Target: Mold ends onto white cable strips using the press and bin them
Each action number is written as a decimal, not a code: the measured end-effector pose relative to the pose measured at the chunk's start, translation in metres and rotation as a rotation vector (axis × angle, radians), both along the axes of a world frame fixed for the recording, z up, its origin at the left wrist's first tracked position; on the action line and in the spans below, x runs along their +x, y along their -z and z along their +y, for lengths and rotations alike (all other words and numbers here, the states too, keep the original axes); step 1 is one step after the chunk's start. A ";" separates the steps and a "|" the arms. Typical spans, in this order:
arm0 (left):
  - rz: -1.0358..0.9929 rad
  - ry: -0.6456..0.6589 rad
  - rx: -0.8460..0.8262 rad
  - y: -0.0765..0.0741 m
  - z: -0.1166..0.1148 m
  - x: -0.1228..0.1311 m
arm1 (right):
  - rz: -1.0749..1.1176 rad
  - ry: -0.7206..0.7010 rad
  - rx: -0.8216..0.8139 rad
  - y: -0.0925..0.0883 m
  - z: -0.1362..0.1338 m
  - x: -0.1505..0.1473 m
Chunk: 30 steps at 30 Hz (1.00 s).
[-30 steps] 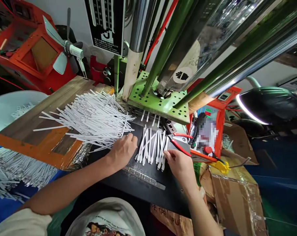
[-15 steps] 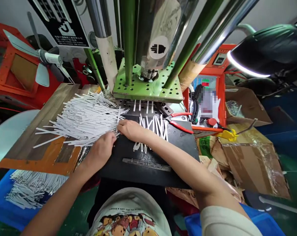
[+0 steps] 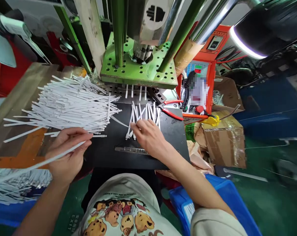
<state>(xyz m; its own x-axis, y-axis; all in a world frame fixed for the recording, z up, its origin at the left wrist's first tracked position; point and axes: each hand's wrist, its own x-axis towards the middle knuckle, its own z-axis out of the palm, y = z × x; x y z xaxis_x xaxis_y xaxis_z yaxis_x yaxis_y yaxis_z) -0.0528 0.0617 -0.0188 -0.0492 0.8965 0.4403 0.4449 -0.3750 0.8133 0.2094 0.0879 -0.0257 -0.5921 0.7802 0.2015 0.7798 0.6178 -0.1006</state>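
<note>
Left-hand fingers (image 3: 77, 137) around one white strip (image 3: 32, 165), blue bin (image 3: 6, 214) of strips (image 3: 18, 186) nearby.

Matt white strips (image 3: 72, 108), glossy green perforated plate (image 3: 138, 70).

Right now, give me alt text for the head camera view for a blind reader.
A person's left hand pinches one long white strip while the right hand rests on a row of strips on a black plate by a green press plate; a pile of strips lies left.
</note>
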 end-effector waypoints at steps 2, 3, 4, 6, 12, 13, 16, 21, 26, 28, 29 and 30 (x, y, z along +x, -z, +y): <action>0.107 0.154 0.106 0.011 -0.005 0.014 | 0.208 0.113 -0.072 0.006 -0.030 0.022; 0.114 0.255 0.127 0.018 -0.007 0.023 | 0.330 0.148 -0.118 0.011 -0.044 0.030; 0.117 0.352 0.124 0.025 -0.009 0.033 | 0.444 0.168 -0.152 0.016 -0.058 0.035; 0.129 0.487 0.113 0.040 -0.012 0.053 | 0.596 0.182 -0.175 0.028 -0.080 0.038; 0.278 0.569 0.130 0.059 -0.013 0.081 | 0.537 0.235 -0.129 0.050 -0.100 0.028; 0.319 0.568 0.134 0.056 -0.013 0.080 | 0.510 0.210 -0.131 0.051 -0.100 0.027; 0.454 0.550 0.193 0.047 -0.014 0.079 | 0.481 0.102 -0.133 0.047 -0.095 0.032; 0.562 0.580 0.211 0.041 -0.016 0.080 | 0.372 -0.064 -0.386 0.019 -0.065 0.047; 0.636 0.506 0.123 0.036 -0.002 0.043 | 0.201 -0.123 -0.459 0.006 0.010 0.011; 0.781 0.320 0.078 0.034 0.008 0.021 | 0.117 -0.119 -0.425 0.011 0.041 -0.022; 0.856 0.253 0.049 0.034 0.012 0.011 | 0.082 -0.117 -0.414 0.014 0.054 -0.039; 0.924 0.216 0.025 0.035 0.015 0.004 | 0.059 -0.114 -0.408 0.018 0.066 -0.056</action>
